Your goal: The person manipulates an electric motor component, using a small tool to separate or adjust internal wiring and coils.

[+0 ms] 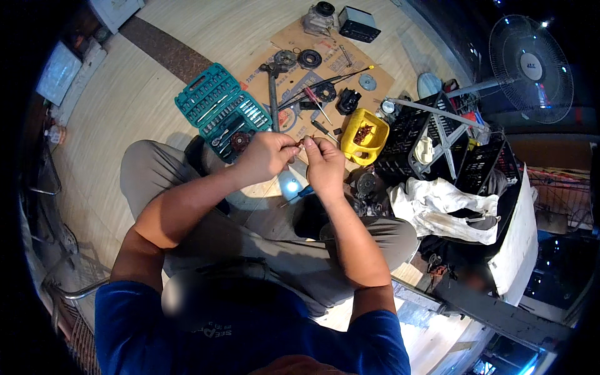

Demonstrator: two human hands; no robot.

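Observation:
My left hand (267, 156) and my right hand (324, 164) meet in front of my lap, fingertips pinched together. Between them is a small reddish-brown piece (300, 143), mostly covered by the fingers, so its kind cannot be made out. Just right of my right hand stands a yellow cut-open plastic jug (377, 149) with copper-coloured bits (364, 134) inside. A dark-handled screwdriver (323, 130) lies beyond the right hand. To the left, a green socket set case (190, 103) lies open, a round reddish-brown part (240, 141) resting on it.
Flat cardboard (381, 75) holds a hammer (273, 94), a red-handled screwdriver (317, 103), a black ring (309, 59) and other dark parts. Black crates (400, 140), a white cloth (437, 203) and a fan (531, 65) stand at the right. A blue-handled screwdriver (304, 192) lies below my hands.

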